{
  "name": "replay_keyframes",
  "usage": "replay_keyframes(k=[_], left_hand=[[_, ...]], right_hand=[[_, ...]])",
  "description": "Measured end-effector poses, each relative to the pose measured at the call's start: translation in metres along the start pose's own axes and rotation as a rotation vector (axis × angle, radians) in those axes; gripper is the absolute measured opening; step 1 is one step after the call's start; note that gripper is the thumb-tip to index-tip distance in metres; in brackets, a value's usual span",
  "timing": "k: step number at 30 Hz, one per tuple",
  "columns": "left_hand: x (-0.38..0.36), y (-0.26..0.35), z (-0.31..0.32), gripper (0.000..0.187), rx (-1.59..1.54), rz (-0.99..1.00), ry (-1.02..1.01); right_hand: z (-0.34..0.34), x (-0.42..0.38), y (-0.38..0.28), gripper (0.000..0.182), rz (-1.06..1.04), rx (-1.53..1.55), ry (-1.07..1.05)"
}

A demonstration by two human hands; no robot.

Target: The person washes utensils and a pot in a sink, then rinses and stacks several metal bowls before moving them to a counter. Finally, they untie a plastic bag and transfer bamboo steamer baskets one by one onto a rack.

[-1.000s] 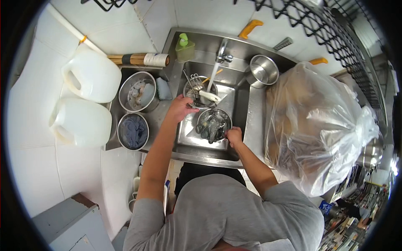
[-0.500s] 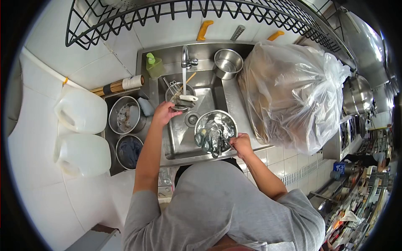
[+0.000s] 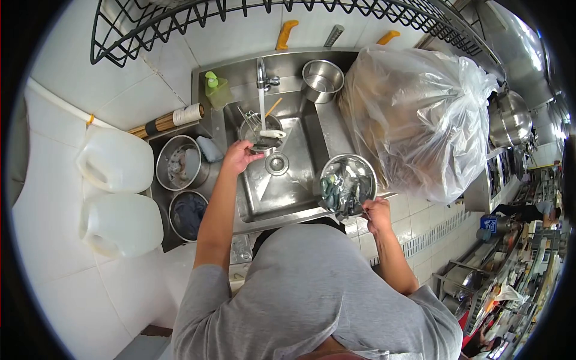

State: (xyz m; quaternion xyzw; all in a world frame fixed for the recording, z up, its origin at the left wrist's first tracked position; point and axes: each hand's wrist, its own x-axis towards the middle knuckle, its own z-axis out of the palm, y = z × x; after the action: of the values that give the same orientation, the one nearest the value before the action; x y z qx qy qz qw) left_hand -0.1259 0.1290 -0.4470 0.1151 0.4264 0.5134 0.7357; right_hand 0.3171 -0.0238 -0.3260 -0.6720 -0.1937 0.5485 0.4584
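A large clear bag point(image 3: 420, 120) stands right of the sink point(image 3: 303, 171). Two pale jugs point(image 3: 120, 159) are at the far left. The steel bowl point(image 3: 347, 161) is over the front right edge of the sink; its mouth faces up, and it is round, so no long axis shows. In it lie dark green and glassy pieces point(image 3: 330, 189), of a kind I cannot tell. At the left, the rear tub point(image 3: 171, 147) contains pale pieces and the front tub point(image 3: 172, 223) a dark cloth point(image 3: 191, 215). Under the running tap point(image 3: 261, 72), the pot point(image 3: 275, 122) contains a whisk point(image 3: 247, 120), its wires pointing to the rear left.

The right hand point(image 3: 379, 215) is closed on the near right edge of the bowl. The left hand point(image 3: 241, 157) has its fingers half bent at the near side of the pot; whether they grip something, I cannot tell.

Half a second ago, the bowl was more over the basin; it has moved to the right, while the left hand has remained beside the pot.
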Motion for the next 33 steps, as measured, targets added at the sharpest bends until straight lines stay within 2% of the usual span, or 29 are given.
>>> replay_keyframes(k=[7, 10, 16, 19, 20, 22, 28, 33], left_hand=[[-0.004, -0.011, -0.009, 0.011, -0.023, -0.011, -0.010], [-0.007, -0.017, -0.012, 0.012, -0.010, 0.011, 0.028], [-0.007, -0.023, -0.021, 0.024, 0.003, -0.045, -0.003], [-0.010, -0.027, -0.022, 0.010, -0.042, -0.032, 0.003], [-0.013, -0.027, -0.022, 0.010, -0.032, -0.031, 0.013], [-0.016, -0.024, -0.018, 0.012, -0.015, -0.024, 0.027], [-0.018, -0.017, -0.017, 0.021, -0.040, -0.053, 0.003], [-0.016, -0.017, -0.018, 0.017, -0.061, -0.048, 0.002]], right_hand=[[-0.056, -0.025, 0.022, 0.020, -0.020, 0.063, 0.129], [-0.086, -0.039, 0.035, 0.016, 0.014, 0.095, 0.145], [-0.104, -0.078, 0.051, 0.016, -0.029, 0.222, 0.297], [-0.129, -0.091, 0.069, 0.016, -0.032, 0.271, 0.306], [-0.140, -0.093, 0.078, 0.013, -0.032, 0.266, 0.329], [-0.146, -0.099, 0.081, 0.007, -0.040, 0.256, 0.371], [-0.160, -0.120, 0.081, 0.012, -0.013, 0.249, 0.454], [-0.172, -0.138, 0.085, 0.005, -0.021, 0.276, 0.514]])
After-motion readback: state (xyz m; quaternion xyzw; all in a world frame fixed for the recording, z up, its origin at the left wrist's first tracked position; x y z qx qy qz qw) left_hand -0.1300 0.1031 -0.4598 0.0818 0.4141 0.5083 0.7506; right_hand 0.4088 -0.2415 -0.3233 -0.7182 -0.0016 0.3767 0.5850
